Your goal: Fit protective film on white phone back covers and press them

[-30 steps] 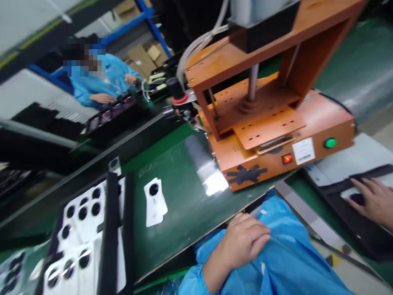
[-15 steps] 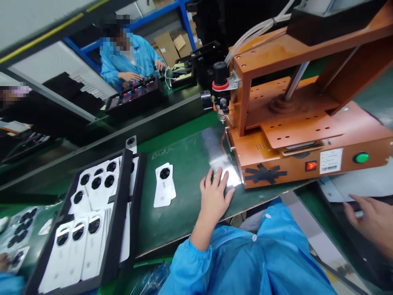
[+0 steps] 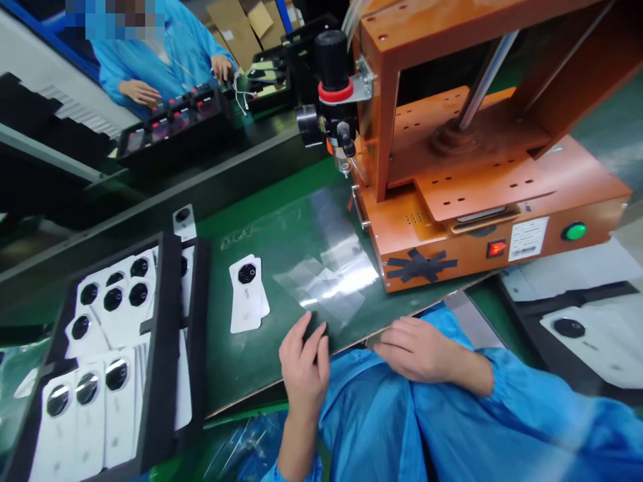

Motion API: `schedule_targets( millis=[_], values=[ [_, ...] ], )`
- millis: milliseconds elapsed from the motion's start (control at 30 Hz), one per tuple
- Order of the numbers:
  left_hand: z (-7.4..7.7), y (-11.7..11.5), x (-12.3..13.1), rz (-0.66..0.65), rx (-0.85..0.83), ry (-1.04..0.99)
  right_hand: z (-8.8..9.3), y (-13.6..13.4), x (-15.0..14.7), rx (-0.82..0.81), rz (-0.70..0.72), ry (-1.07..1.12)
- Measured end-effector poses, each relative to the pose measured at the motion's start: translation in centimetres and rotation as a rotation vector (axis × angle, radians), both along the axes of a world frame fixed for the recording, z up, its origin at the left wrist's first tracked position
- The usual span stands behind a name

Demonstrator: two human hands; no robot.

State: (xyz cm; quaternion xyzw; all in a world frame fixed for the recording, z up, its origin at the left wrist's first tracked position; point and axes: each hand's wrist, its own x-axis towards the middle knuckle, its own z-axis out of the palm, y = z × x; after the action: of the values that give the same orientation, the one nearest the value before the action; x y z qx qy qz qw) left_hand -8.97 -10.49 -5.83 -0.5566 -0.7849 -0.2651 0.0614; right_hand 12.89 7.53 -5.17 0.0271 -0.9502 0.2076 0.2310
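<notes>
My left hand (image 3: 304, 365) lies flat on the green mat (image 3: 261, 234) close to the table's front edge, fingers stretched out, tips at the near corner of a clear film sheet (image 3: 329, 281). My right hand (image 3: 422, 348) rests palm down at the table edge over my blue sleeve, its fingers extended and holding nothing. Two stacked white phone back covers (image 3: 247, 294) with round black camera rings lie on the mat, left of my left hand and apart from it.
An orange press machine (image 3: 482, 194) with a green button (image 3: 574, 231) and a red switch (image 3: 495, 248) stands at the right. A black tray (image 3: 163, 348) of several white covers sits left; another cover (image 3: 597, 335) lies far right. A co-worker (image 3: 151, 60) works behind.
My left hand drew back from beside the press to the table's front edge. My right hand left the tray on the right and came to rest at the table edge.
</notes>
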Motion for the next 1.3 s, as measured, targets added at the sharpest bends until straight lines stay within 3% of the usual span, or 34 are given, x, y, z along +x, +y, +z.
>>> schedule_targets(
  millis=[100, 200, 300, 433, 633, 800, 900, 1033, 1133, 1300],
  values=[
    [0.2, 0.3, 0.0, 0.205, 0.097, -0.064, 0.9, -0.1, -4.0, 0.007, -0.018, -0.006],
    [0.4, 1.5, 0.1, 0.345, -0.021, 0.021, 0.5, 0.1, -6.3, 0.054, -0.093, -0.024],
    [0.3, 2.0, -0.1, 0.295, -0.133, 0.073, -0.2, 0.2, -7.3, 0.156, -0.151, -0.072],
    [0.2, 0.3, -1.1, 0.294, -0.189, 0.059, -0.7, -0.3, -7.5, 0.201, -0.240, -0.162],
    [0.5, -1.8, -2.5, 0.240, -0.229, -0.003, 0.5, -1.7, -7.5, 0.149, -0.400, -0.207],
    [0.8, -2.0, -2.7, 0.247, -0.077, -0.145, 0.7, -1.4, -7.9, 0.158, -0.274, -0.176],
    [0.7, -1.3, -2.4, 0.270, 0.008, -0.103, 0.9, -0.7, -8.0, 0.129, -0.264, -0.141],
    [0.3, 0.4, -2.0, 0.308, -0.029, 0.020, 1.9, 0.0, -9.0, 0.056, -0.201, -0.040],
    [0.3, 1.4, -1.7, 0.227, -0.032, -0.042, 2.5, 0.4, -10.8, -0.021, -0.162, -0.022],
    [0.2, 2.2, -1.5, 0.211, -0.005, -0.144, 2.3, 1.0, -13.0, 0.101, -0.014, -0.080]
  ],
)
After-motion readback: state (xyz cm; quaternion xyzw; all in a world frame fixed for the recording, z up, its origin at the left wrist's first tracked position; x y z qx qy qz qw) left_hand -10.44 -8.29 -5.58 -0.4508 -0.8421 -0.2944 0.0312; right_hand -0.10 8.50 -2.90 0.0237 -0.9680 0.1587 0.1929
